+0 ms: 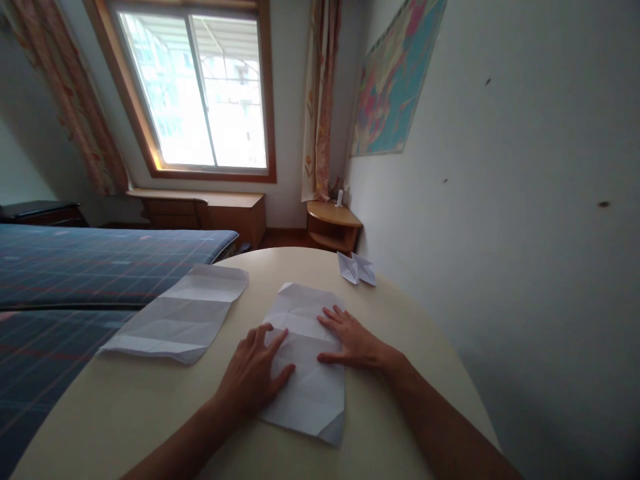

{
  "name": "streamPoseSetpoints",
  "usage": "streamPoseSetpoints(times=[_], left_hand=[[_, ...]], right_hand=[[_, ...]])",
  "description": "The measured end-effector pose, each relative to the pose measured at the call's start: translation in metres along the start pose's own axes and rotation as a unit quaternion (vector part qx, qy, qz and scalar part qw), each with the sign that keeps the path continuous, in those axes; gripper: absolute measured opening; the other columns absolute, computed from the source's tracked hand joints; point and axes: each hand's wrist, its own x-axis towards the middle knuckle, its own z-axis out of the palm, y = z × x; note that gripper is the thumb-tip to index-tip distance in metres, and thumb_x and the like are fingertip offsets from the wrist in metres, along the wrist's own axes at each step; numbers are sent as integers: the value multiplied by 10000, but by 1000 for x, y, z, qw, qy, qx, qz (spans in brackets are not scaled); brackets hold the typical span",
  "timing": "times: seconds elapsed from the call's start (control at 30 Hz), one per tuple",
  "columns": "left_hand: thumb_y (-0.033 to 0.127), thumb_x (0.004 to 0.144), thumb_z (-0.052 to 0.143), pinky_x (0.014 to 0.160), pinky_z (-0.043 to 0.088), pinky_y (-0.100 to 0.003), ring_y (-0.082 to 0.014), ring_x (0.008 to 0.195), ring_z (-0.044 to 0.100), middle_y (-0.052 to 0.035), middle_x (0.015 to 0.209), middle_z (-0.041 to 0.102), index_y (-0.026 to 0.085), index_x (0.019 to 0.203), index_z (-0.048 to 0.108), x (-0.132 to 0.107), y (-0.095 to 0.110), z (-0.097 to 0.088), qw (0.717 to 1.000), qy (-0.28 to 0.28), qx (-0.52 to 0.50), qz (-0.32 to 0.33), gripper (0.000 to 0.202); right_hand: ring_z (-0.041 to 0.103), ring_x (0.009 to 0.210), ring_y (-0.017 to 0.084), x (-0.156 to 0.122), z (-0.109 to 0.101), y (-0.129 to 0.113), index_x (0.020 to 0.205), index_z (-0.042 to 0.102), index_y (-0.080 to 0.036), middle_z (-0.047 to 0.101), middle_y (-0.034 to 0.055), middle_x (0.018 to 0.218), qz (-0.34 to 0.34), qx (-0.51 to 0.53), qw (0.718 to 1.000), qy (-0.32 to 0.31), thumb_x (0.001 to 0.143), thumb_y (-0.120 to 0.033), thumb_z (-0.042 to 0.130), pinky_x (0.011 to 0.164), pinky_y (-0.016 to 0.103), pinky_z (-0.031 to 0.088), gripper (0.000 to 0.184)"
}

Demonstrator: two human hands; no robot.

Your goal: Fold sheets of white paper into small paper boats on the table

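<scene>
A creased white sheet of paper lies on the round cream table in front of me, its near right corner folded over. My left hand rests on the sheet's left edge, fingers spread. On the right edge lies my right hand, flat with its fingers apart. Neither hand grips anything. To the left is a second creased stack of white paper, with a folded strip along its near edge. Two small folded paper pieces stand side by side near the table's far right edge.
The round table curves close to the white wall on the right. A bed with a plaid cover borders its left side. Beyond stand a wooden desk under the window and a corner shelf.
</scene>
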Motion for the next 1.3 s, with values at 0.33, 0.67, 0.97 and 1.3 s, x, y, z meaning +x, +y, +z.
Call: streamPoseSetpoints(times=[0.33,0.67,0.97,1.3], left_hand=[[413,852,584,1146,271,-557,-360,1462,170,-161,1573,250,178,1499,261,8,-14,19,995,86,-11,43,761],[395,863,576,1089,374,-539,-317,1328,434,-162,1406,475,181,1435,310,14,-39,30,972,151,-156,-87,665],[467,813,590,994,458,-482,-305,1136,608,-143,1186,642,143,1221,515,19,-42,21,931,120,-291,-187,526],[501,859,545,721,536,-344,-227,799,671,-61,849,701,200,887,540,17,-20,-1,850,214,-434,-206,303]], right_hand=[[172,1462,329,1,-1,-1,1451,433,-268,274,125,1567,-43,21,999,-2,853,-653,543,1160,568,82,719],[316,1416,305,1,-1,-4,1318,593,-298,483,71,1458,-72,49,996,27,938,-426,508,1157,567,136,410],[634,713,196,5,-2,-5,804,719,-201,723,33,784,17,243,954,176,908,-564,506,673,294,485,433],[662,711,217,12,-1,-12,933,680,-150,718,62,822,86,499,815,281,705,-597,725,625,319,532,504]])
